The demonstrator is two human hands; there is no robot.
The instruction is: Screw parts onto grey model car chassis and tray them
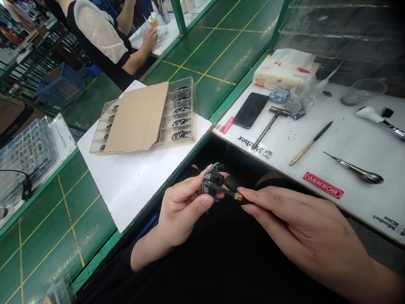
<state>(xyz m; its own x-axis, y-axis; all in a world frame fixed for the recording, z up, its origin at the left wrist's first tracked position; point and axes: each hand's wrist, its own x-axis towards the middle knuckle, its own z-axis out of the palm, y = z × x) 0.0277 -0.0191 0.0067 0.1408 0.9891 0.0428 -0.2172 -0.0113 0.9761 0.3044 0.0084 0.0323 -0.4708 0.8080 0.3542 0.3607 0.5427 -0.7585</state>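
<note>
My left hand (180, 207) pinches a small dark model car body (213, 181) between thumb and fingertips. My right hand (294, 223) holds a small screwdriver (221, 189) with a reddish handle and brass ferrule. Its steel shaft lies across the car body, and its tip is hidden behind the part. The handle is mostly covered by my fingers. Nearby on the left, a clear plastic tray (177, 114) holds several dark car bodies in compartments, and a cardboard sheet (137, 118) covers much of it.
On the white bench top (316, 139) at right lie a phone (251, 109), a small hammer (270, 124), a file (310, 143), a steel-tipped tool (354, 169) and a tissue pack (284, 71). A co-worker (101, 38) works beyond the green table, near a blue crate (61, 85).
</note>
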